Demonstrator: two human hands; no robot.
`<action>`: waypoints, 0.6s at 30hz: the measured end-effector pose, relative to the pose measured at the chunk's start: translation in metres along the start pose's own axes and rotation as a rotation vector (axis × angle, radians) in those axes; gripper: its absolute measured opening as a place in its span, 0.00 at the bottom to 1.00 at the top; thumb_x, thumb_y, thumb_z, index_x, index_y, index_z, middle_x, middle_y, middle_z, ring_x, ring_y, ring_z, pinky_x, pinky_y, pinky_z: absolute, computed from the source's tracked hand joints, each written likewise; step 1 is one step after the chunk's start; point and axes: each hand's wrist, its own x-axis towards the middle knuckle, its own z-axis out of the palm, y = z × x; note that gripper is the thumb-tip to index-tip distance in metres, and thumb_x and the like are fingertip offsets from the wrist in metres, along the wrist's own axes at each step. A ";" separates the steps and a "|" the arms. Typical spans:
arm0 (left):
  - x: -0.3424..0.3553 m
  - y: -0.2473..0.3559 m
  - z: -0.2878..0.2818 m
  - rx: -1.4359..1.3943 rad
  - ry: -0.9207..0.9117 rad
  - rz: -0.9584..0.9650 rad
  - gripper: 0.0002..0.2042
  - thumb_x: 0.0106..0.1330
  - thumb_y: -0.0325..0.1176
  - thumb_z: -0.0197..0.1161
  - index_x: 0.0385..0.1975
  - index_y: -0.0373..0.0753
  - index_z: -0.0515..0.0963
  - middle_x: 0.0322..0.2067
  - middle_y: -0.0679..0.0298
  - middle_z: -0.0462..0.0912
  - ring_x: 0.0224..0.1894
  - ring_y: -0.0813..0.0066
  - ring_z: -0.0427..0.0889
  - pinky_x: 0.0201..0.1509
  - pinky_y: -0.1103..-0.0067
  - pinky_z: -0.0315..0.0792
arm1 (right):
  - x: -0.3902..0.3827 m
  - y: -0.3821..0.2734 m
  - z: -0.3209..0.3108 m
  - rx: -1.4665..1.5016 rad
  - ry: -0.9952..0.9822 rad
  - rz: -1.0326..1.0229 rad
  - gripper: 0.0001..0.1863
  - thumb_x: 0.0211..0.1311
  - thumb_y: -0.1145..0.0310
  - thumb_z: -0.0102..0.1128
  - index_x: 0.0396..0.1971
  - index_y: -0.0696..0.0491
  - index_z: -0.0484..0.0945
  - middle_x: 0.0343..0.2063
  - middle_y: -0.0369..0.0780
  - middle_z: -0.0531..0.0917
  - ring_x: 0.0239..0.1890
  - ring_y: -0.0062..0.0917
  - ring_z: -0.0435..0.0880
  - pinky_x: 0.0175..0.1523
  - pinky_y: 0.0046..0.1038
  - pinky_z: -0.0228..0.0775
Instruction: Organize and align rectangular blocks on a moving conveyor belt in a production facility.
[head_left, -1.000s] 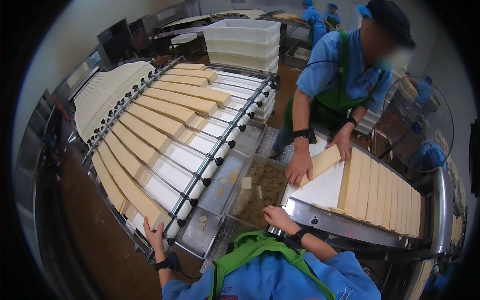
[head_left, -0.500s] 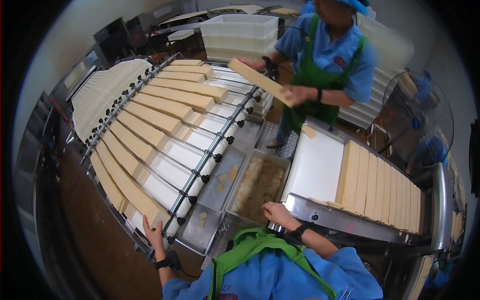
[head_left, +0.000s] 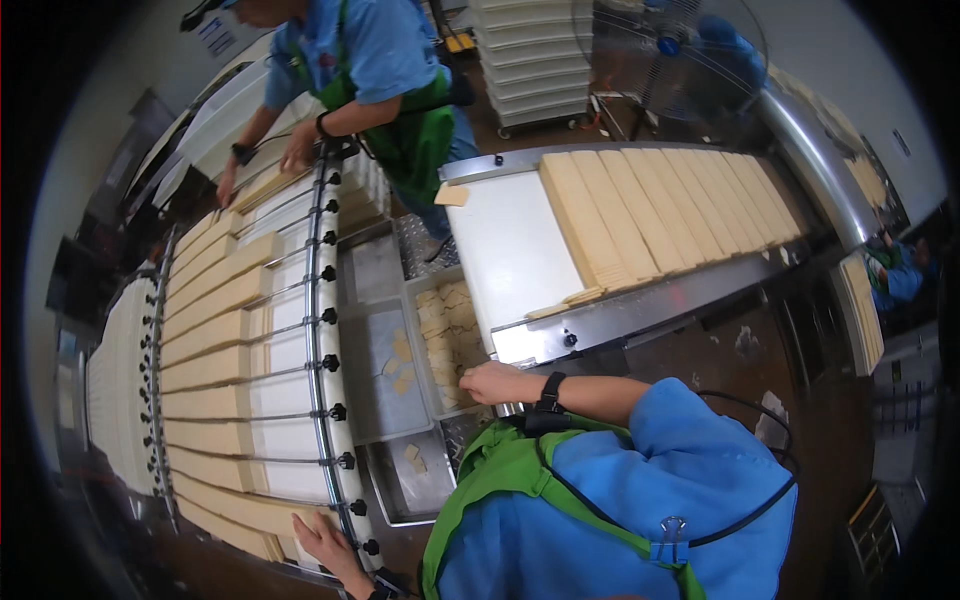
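Observation:
My left hand (head_left: 322, 543) is at the near end of the slotted feeding table, fingers spread and touching the end of a long stack of thin, pale tan sheets (head_left: 240, 508). Similar stacks, such as a middle one (head_left: 205, 403), lie side by side between metal rods. My right hand (head_left: 497, 383) is closed, its fingers curled beside the plastic bin (head_left: 455, 412) of broken pieces (head_left: 440, 325); whatever it may hold is hidden. A row of upright stacks (head_left: 660, 210) stands on the white conveyor (head_left: 515, 250) to my right.
A co-worker (head_left: 370, 60) leans over the table's far end, both hands at a stack. Metal trays (head_left: 385, 375) with loose scraps lie between table and conveyor. A fan (head_left: 670, 45) and stacked white crates (head_left: 530, 60) stand behind. A black-knobbed rail (head_left: 318, 300) edges the table.
My view has swung to the right. The co-worker has brought the stack they carried down to the table's far end. My left hand stays at the near stack; my right hand stays curled by the bin.

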 end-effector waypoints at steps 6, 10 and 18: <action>0.001 -0.009 0.014 -0.042 -0.047 0.117 0.16 0.56 0.27 0.52 0.46 0.39 0.73 0.59 0.46 0.60 0.60 0.45 0.59 0.61 0.60 0.56 | -0.001 -0.003 0.005 -0.039 -0.080 0.019 0.06 0.49 0.70 0.51 0.24 0.57 0.73 0.26 0.45 0.77 0.31 0.41 0.78 0.36 0.39 0.70; 0.002 -0.013 0.016 -0.039 -0.005 0.129 0.12 0.61 0.32 0.54 0.43 0.38 0.74 0.57 0.46 0.63 0.57 0.45 0.63 0.57 0.60 0.61 | -0.005 -0.009 -0.001 -0.049 -0.012 -0.012 0.06 0.49 0.71 0.51 0.25 0.57 0.73 0.26 0.45 0.76 0.31 0.41 0.78 0.36 0.38 0.70; -0.005 -0.030 0.033 0.143 0.199 -0.018 0.29 0.59 0.47 0.59 0.57 0.37 0.65 0.57 0.47 0.63 0.56 0.47 0.65 0.57 0.62 0.62 | -0.004 -0.007 0.001 -0.042 -0.030 0.052 0.06 0.48 0.71 0.51 0.25 0.57 0.73 0.27 0.45 0.77 0.32 0.41 0.78 0.36 0.38 0.70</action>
